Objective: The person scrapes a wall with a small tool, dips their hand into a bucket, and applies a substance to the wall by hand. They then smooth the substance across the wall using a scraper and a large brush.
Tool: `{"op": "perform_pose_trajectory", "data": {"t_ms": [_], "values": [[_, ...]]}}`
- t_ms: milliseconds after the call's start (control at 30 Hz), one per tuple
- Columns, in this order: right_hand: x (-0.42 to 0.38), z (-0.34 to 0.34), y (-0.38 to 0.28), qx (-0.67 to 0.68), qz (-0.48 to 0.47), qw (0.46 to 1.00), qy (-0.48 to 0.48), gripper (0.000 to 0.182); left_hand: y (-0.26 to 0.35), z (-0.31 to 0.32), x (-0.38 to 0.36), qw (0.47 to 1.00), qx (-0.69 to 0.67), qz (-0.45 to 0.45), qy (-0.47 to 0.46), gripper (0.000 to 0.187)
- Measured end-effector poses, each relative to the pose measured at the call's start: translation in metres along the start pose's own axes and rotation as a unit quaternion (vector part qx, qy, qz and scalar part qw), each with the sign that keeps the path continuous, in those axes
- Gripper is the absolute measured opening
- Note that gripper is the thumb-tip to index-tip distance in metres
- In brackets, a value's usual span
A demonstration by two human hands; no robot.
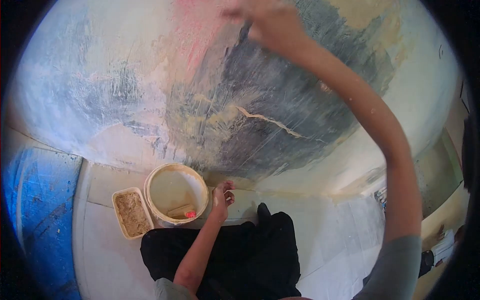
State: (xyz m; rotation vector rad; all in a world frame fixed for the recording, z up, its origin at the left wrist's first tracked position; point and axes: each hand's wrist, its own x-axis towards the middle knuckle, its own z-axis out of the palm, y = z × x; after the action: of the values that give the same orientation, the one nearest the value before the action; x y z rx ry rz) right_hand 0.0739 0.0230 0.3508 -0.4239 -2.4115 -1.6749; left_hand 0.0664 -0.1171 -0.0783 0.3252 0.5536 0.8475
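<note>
My right hand (272, 22) is raised at the top of the view, close to the wall (280, 100) with its grey, white and pink patches. It is smeared by motion, and what it holds, if anything, cannot be made out. Low down, my left hand (223, 197) is beside the right rim of a round bucket (149, 187), its fingers loosely curled and apart, with nothing seen in them. Cloudy liquid and a block-like object with a red end (182, 212) are in the bucket. A pale crack (270, 120) runs across the dark patch.
A rectangular tub (132, 212) of brown, crumbly material stands left of the bucket. Blue sheeting (50, 215) lies at the far left. My legs in black trousers (250, 255) are on the tiled floor below the wall. Various items lie at the lower right.
</note>
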Motion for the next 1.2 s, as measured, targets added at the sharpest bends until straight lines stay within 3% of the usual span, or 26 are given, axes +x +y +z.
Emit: {"op": "perform_pose_trajectory", "data": {"t_ms": [33, 67, 167, 233, 467, 533, 567, 600, 633, 667, 700, 733, 767, 833, 867, 933, 967, 1033, 1133, 1167, 1200], "values": [[0.005, -0.007, 0.010, -0.027, 0.112, 0.993, -0.027, 0.036, -0.002, 0.002, -0.002, 1.000, 0.007, 0.000, 0.006, 0.023], [0.001, -0.008, 0.003, -0.028, 0.113, 0.993, -0.029, 0.036, -0.005, 0.003, -0.001, 1.000, 0.008, -0.002, 0.005, 0.023], [0.007, -0.003, -0.033, -0.022, 0.052, 0.997, 0.057, 0.024, -0.003, -0.001, 0.001, 1.000, 0.009, 0.010, 0.004, 0.024], [-0.002, 0.009, -0.041, 0.069, -0.130, 0.987, 0.067, 0.020, -0.004, -0.002, 0.000, 1.000, 0.013, 0.001, 0.008, 0.025], [0.013, -0.005, -0.010, 0.071, 0.008, 0.997, 0.042, 0.027, -0.005, 0.002, 0.003, 1.000, 0.013, 0.004, 0.007, 0.027], [0.011, -0.004, -0.020, 0.086, -0.114, 0.983, -0.119, 0.026, -0.009, -0.001, 0.002, 1.000, 0.013, -0.001, 0.009, 0.027], [0.016, -0.010, -0.009, 0.088, -0.115, 0.982, -0.123, 0.026, -0.011, -0.001, 0.002, 1.000, 0.011, -0.004, 0.009, 0.027], [0.040, -0.037, 0.004, 0.021, 0.077, 0.982, -0.173, 0.024, -0.012, 0.003, -0.001, 1.000, 0.012, -0.007, 0.002, 0.027], [0.053, -0.052, 0.011, -0.050, 0.272, 0.938, -0.211, 0.023, -0.009, 0.002, -0.002, 1.000, 0.020, -0.007, -0.003, 0.027], [0.041, -0.037, 0.009, -0.048, 0.276, 0.937, -0.207, 0.023, -0.007, -0.001, -0.004, 1.000, 0.024, -0.005, 0.001, 0.027], [0.022, -0.011, 0.005, -0.014, 0.133, 0.989, -0.056, 0.022, -0.007, -0.003, -0.006, 1.000, 0.018, 0.003, -0.006, 0.026], [0.016, 0.002, 0.005, 0.016, -0.023, 0.995, 0.097, 0.020, -0.006, -0.001, -0.003, 1.000, 0.009, 0.014, -0.018, 0.024], [0.019, -0.004, 0.003, 0.012, -0.028, 0.994, 0.102, 0.020, -0.003, 0.000, 0.002, 0.999, 0.008, 0.022, -0.022, 0.024], [0.010, -0.020, -0.017, 0.076, -0.119, 0.988, -0.068, 0.021, -0.006, -0.004, 0.003, 1.000, -0.009, 0.006, -0.003, 0.025], [0.006, -0.016, -0.005, 0.078, -0.117, 0.987, -0.071, 0.021, -0.009, -0.006, 0.002, 1.000, -0.009, 0.002, -0.002, 0.025], [0.011, -0.008, 0.027, -0.067, 0.169, 0.983, -0.020, 0.025, -0.006, 0.000, -0.001, 1.000, -0.004, -0.005, -0.006, 0.026], [0.004, -0.005, 0.021, -0.068, 0.171, 0.983, -0.017, 0.025, -0.004, 0.000, -0.003, 1.000, 0.000, -0.002, -0.005, 0.026], [0.004, -0.011, -0.012, 0.048, -0.085, 0.994, 0.043, 0.028, 0.000, 0.001, -0.002, 1.000, 0.001, 0.003, 0.010, 0.025], [0.019, -0.025, 0.017, 0.039, -0.046, 0.998, -0.022, 0.035, -0.004, -0.002, 0.001, 1.000, -0.003, 0.005, 0.012, 0.024], [0.026, -0.051, 0.018, -0.004, 0.112, 0.986, -0.124, 0.018, -0.011, 0.000, 0.001, 1.000, -0.007, -0.002, 0.011, 0.024], [0.023, -0.047, 0.020, -0.004, 0.113, 0.985, -0.127, 0.018, -0.014, -0.001, 0.003, 1.000, -0.010, -0.003, 0.000, 0.023]]}}
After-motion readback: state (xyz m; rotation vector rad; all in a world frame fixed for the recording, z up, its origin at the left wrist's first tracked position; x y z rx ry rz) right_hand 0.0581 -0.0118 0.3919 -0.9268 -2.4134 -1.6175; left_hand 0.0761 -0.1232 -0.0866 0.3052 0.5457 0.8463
